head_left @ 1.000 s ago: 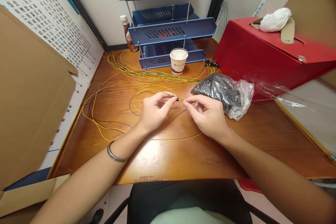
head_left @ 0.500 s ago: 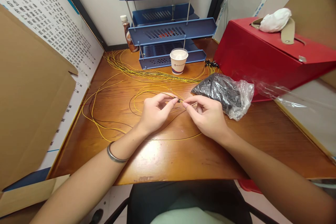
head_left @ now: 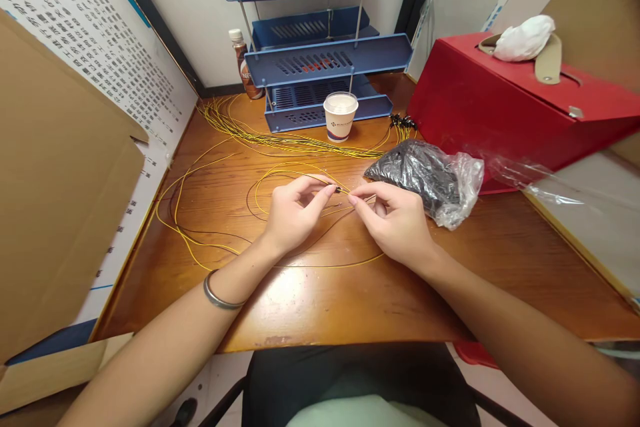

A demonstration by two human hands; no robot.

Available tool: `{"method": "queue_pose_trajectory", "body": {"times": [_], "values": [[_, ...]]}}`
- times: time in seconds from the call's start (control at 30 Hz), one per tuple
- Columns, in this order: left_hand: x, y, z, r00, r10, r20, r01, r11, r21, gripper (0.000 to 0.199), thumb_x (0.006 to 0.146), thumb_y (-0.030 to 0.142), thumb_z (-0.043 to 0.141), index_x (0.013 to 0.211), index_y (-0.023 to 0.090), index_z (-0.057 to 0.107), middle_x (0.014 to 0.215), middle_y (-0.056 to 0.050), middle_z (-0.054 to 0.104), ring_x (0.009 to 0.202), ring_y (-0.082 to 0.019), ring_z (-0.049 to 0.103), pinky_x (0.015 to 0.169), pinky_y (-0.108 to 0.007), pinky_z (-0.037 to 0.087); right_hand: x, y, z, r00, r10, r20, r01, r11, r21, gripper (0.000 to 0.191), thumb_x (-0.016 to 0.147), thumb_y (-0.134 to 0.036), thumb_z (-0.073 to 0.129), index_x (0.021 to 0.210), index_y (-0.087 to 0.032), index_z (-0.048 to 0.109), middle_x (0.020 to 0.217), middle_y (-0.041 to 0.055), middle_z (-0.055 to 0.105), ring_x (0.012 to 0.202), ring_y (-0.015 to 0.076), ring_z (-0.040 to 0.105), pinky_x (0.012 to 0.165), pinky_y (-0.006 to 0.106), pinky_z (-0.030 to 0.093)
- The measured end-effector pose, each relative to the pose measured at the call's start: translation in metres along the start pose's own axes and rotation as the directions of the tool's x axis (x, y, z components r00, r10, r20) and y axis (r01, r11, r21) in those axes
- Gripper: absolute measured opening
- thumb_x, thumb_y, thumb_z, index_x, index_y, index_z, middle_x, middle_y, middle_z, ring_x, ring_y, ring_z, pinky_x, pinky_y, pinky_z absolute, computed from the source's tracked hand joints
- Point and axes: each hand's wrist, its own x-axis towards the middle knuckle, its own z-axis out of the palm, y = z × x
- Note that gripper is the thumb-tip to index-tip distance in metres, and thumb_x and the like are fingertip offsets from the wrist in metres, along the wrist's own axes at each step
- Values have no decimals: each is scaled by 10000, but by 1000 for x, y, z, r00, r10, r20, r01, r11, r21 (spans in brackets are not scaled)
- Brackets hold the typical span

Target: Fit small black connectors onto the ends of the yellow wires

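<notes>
My left hand (head_left: 295, 213) pinches a thin yellow wire (head_left: 210, 250) near its end, just above the wooden table (head_left: 350, 300). A small dark piece (head_left: 340, 190) sits on the wire's tip, between both hands. My right hand (head_left: 395, 217) pinches the same tip from the right, thumb and forefinger closed. The wire loops away to the left across the table, alongside a thin black wire (head_left: 220, 235). A clear plastic bag of small black parts (head_left: 425, 173) lies just right of my right hand.
A bundle of yellow wires (head_left: 280, 140) lies behind my hands. A paper cup (head_left: 341, 115) stands before a blue tiered tray rack (head_left: 325, 53), a brown bottle (head_left: 243, 63) beside it. A red box (head_left: 510, 100) stands at right, cardboard (head_left: 60, 173) at left.
Almost nothing: my fingertips shifted slightly around the wire's tip, and both hands stayed in place.
</notes>
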Motion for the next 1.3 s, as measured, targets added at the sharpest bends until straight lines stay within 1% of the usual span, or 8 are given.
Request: {"method": "queue_pose_trajectory", "body": {"times": [0.23,0.43,0.67,0.77,0.93,1.0,1.13,1.3], "values": [[0,1,-1,999,8,32,-8,1000,8,180,893,348,729,896,171,766,884,-85,797,837,-199,762,629,-244,594,-1,2,1,1000,5,13,-5,1000,-11,113,894,-206,659,843,-181,757,653,1,661,547,115,516,510,262,360],[0,0,-1,998,21,66,-21,1000,-5,166,892,332,732,906,170,765,892,-88,798,822,-190,762,612,-232,587,-1,3,1,1000,6,14,-6,1000,-6,108,889,-194,661,844,-179,758,650,-1,658,542,112,511,509,260,354],[-1,2,0,994,-21,108,25,999,-35,177,879,339,743,898,164,760,850,-85,795,758,-178,756,608,-238,587,-1,2,1,1000,11,13,-11,1000,-7,113,892,-214,662,846,-186,761,622,-4,641,536,117,508,505,259,360],[-1,2,1,996,-30,87,35,997,-65,197,870,361,756,884,164,757,857,-87,795,733,-169,746,598,-234,583,-1,1,1,1000,10,15,-10,1000,-9,107,887,-215,668,847,-182,761,636,-2,652,538,115,508,509,259,365],[1,3,2,996,-72,-54,66,992,-106,246,851,394,773,876,150,746,838,-87,784,644,-146,704,491,-208,534,0,1,1,1000,12,15,-12,1000,1,110,893,-214,667,851,-175,761,666,3,667,538,106,505,511,258,363],[2,3,2,992,-91,-81,80,989,-126,264,840,403,781,871,144,739,822,-83,777,600,-131,679,465,-200,520,-1,1,2,1000,11,14,-11,1000,6,112,895,-210,667,847,-171,760,667,2,666,537,103,503,511,258,358],[2,1,1,994,-84,-65,76,990,-118,253,851,396,774,884,148,741,832,-82,782,582,-123,668,466,-200,517,0,2,2,1000,16,13,-16,1000,-1,110,894,-207,665,837,-176,754,646,-3,651,536,107,502,504,260,346],[1,-2,0,999,-23,-39,21,999,-44,205,882,364,745,900,160,759,869,-86,791,741,-169,736,562,-222,554,0,2,1,1000,1,14,-1,1000,-5,113,896,-199,659,834,-176,751,648,-3,652,533,106,498,504,261,344]]}}
